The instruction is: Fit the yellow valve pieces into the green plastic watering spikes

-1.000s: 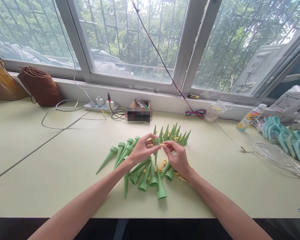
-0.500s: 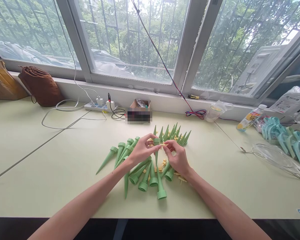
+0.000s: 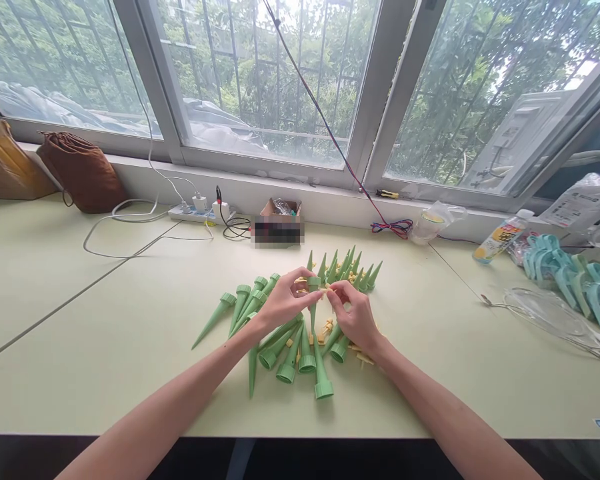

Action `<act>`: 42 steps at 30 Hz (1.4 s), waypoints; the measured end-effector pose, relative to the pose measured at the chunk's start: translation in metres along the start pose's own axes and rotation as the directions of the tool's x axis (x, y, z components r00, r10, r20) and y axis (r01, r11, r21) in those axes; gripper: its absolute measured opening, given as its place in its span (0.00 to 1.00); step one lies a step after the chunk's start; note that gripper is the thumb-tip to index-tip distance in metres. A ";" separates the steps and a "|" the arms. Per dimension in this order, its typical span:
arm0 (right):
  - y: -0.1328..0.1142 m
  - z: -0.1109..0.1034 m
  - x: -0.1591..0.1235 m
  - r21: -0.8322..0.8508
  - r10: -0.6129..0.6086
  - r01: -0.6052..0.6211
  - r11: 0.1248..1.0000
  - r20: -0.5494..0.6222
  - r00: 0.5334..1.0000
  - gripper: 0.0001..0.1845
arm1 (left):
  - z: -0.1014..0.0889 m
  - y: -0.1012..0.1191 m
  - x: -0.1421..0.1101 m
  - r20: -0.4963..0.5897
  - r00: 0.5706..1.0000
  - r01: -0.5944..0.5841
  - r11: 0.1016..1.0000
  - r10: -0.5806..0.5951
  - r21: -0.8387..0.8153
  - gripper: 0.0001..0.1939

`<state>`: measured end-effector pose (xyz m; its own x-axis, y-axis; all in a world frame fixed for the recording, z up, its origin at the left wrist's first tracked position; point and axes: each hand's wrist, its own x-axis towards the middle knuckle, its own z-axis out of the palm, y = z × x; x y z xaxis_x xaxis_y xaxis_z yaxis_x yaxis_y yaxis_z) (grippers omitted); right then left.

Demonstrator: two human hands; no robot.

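My left hand (image 3: 283, 300) is closed round the top of a green cone-shaped plastic spike (image 3: 313, 293), held point down above the table. My right hand (image 3: 353, 315) pinches a small yellow plastic piece (image 3: 325, 289) against the spike's top. Under both hands lies a pile of green spikes (image 3: 290, 347) mixed with small yellow parts (image 3: 326, 328). Behind the hands stands a group of upright green spikes (image 3: 347, 267). More green spikes (image 3: 240, 303) lie to the left of my left hand.
A small cardboard box (image 3: 279, 221) and a power strip (image 3: 195, 213) with cables sit near the window sill. A brown pouch (image 3: 80, 172) is at the far left. Teal plastic parts (image 3: 570, 273), clear bags (image 3: 550, 310) and a bottle (image 3: 503, 237) lie at the right.
Hardly anything has moved; my right fingers have shifted slightly against the top of the held spike.
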<state>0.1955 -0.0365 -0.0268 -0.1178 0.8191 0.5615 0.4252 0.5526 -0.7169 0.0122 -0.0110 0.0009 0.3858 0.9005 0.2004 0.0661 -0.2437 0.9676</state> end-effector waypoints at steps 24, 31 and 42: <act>-0.001 0.000 0.002 0.030 -0.045 0.046 0.999 -0.019 0.999 0.05 | 0.000 0.005 -0.001 -0.008 0.989 0.145 0.989 -0.145 -0.014 0.20; -0.003 -0.001 0.002 0.010 -0.074 0.075 0.997 -0.047 0.996 0.04 | -0.003 -0.001 0.002 -0.032 0.988 0.151 0.986 -0.154 -0.076 0.19; -0.004 -0.001 0.003 0.011 -0.065 0.065 0.998 -0.027 0.998 0.05 | -0.002 -0.001 0.001 -0.022 0.990 0.139 0.990 -0.139 -0.033 0.20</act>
<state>0.1942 -0.0363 -0.0218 -0.1206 0.7770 0.6179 0.4071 0.6064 -0.6831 0.0102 -0.0091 0.0003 0.3528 0.9333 0.0668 0.0885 -0.1044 0.9906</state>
